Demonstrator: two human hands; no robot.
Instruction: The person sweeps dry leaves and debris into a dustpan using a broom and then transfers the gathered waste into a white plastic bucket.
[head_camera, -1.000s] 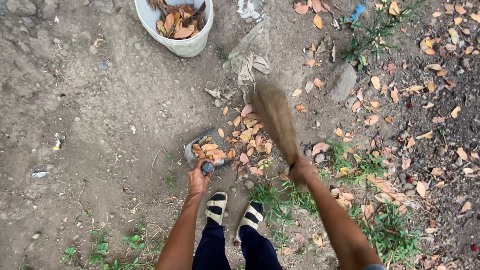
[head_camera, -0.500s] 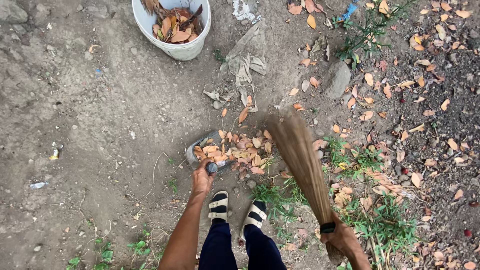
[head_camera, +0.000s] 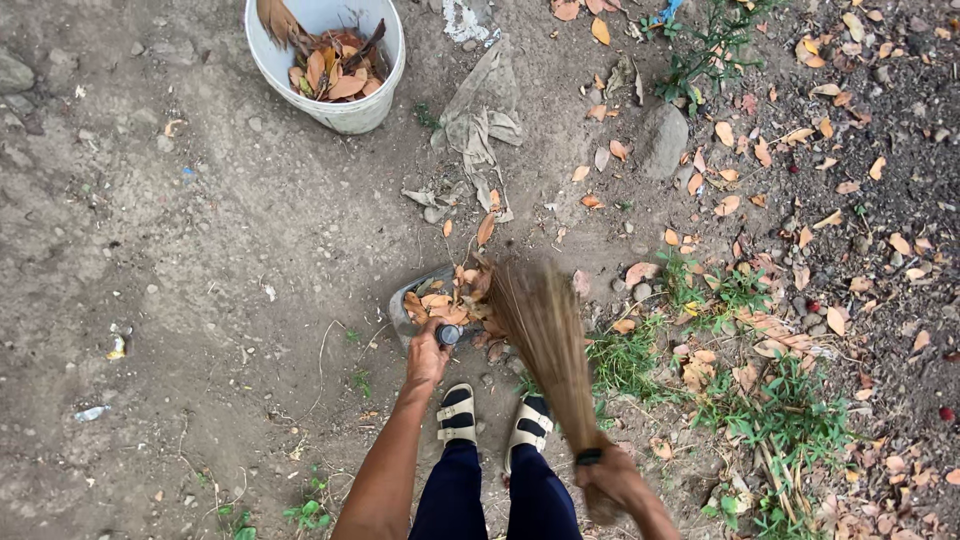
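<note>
Gripping dustpan (head_camera: 430, 300) handle: left hand (head_camera: 427, 355), fingers clamped. Grasping grass broom (head_camera: 545, 340), blurred: right hand (head_camera: 610, 485), seemingly closed. Dustpan on bare packed dirt among dry leaves (head_camera: 465, 300); white bucket (head_camera: 325, 60) well apart; grass tufts (head_camera: 760, 420), stone (head_camera: 662, 140) rightward.

Left hand (head_camera: 428, 357) fisted, right hand (head_camera: 612, 484) clenched (both arms extended)

Bare forearms, dark trousers (head_camera: 455, 495), black-and-cream strap sandals (head_camera: 459, 414).

Around my feet, the yard

Upper left, a white bucket (head_camera: 330, 110) holds dry leaves; a grey rag (head_camera: 480, 110) lies upper centre, a stone (head_camera: 662, 140) beside it, grass (head_camera: 770, 420) lower right.
</note>
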